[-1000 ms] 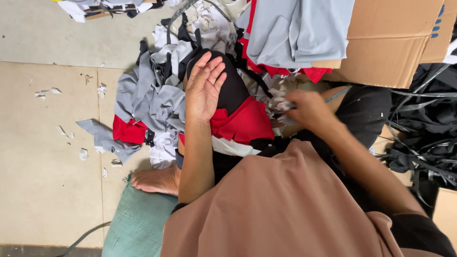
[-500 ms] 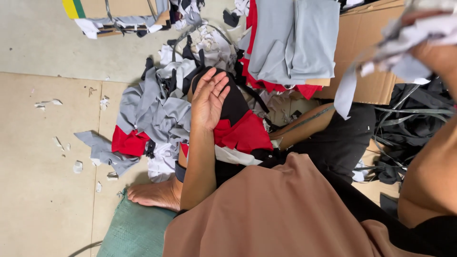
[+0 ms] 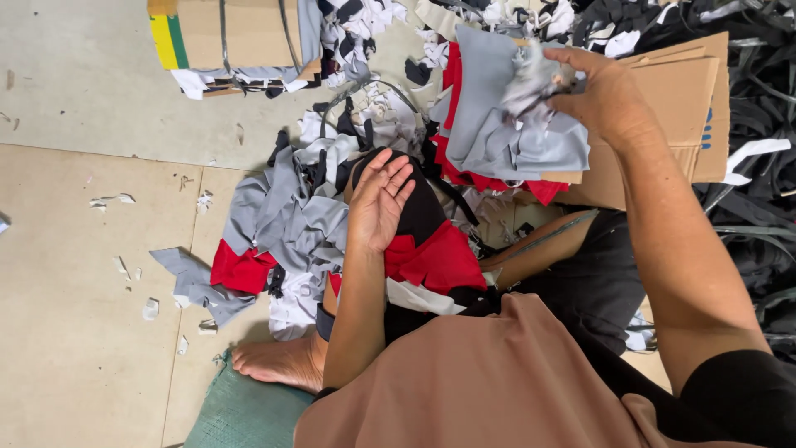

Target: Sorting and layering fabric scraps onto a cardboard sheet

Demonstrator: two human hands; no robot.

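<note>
My left hand (image 3: 379, 202) rests open, palm up and fingers spread, on a black and red cloth piece (image 3: 431, 249) lying over my lap. My right hand (image 3: 599, 90) is stretched forward and gripping a crumpled bunch of grey fabric scraps (image 3: 535, 79). It holds them just above a stack of flat grey cloth pieces (image 3: 506, 133) that lies on red cloth atop a cardboard box (image 3: 676, 108).
A heap of grey, red, white and black fabric offcuts (image 3: 290, 224) spreads over the floor to the left. Another cardboard box (image 3: 232, 33) with a yellow and green edge stands at the back. Black straps (image 3: 759, 191) pile up at right. My bare foot (image 3: 278, 361) rests beside a green sack (image 3: 240, 411).
My right hand has swung from near my lap up and forward with the grey scraps, arriving over the grey stack on the box. My left hand has stayed put.
</note>
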